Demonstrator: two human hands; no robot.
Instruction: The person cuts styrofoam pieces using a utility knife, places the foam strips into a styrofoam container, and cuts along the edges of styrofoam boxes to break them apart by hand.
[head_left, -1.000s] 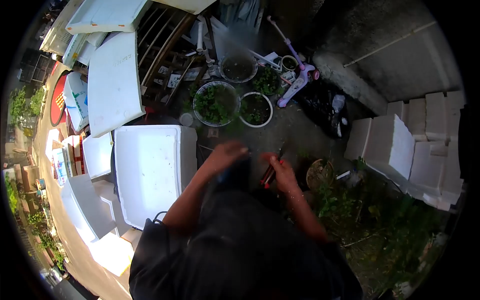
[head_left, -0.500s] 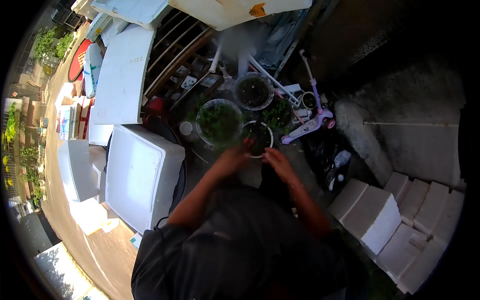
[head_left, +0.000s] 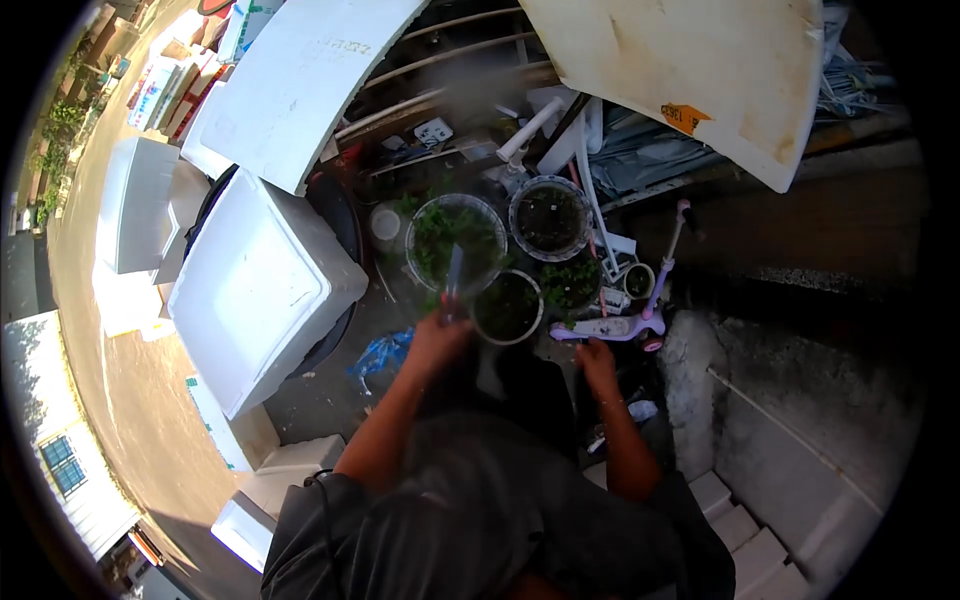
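Observation:
My left hand (head_left: 440,342) is closed around a red-handled tool with a narrow grey blade (head_left: 455,266); the blade points up over the round planter of green plants (head_left: 445,225). Just right of this hand is a white-rimmed pot of dark soil (head_left: 508,307). My right hand (head_left: 596,364) has its fingers curled, below the deck of a purple scooter (head_left: 605,327). Whether anything small is in those fingers cannot be made out. Behind the pot stand another soil-filled planter (head_left: 550,218) and a low leafy plant (head_left: 573,280).
On the left lie a large white foam box (head_left: 262,285) and a foam lid (head_left: 300,85). Another foam panel (head_left: 690,70) juts in overhead. A concrete wall (head_left: 800,400) rises on the right. Blue plastic (head_left: 382,354) lies on the ground by my left forearm.
My hands have moved apart from close together at the white-rimmed pot. The left, with the red-handled tool, is now left of it; the right is beside the scooter. The view has turned.

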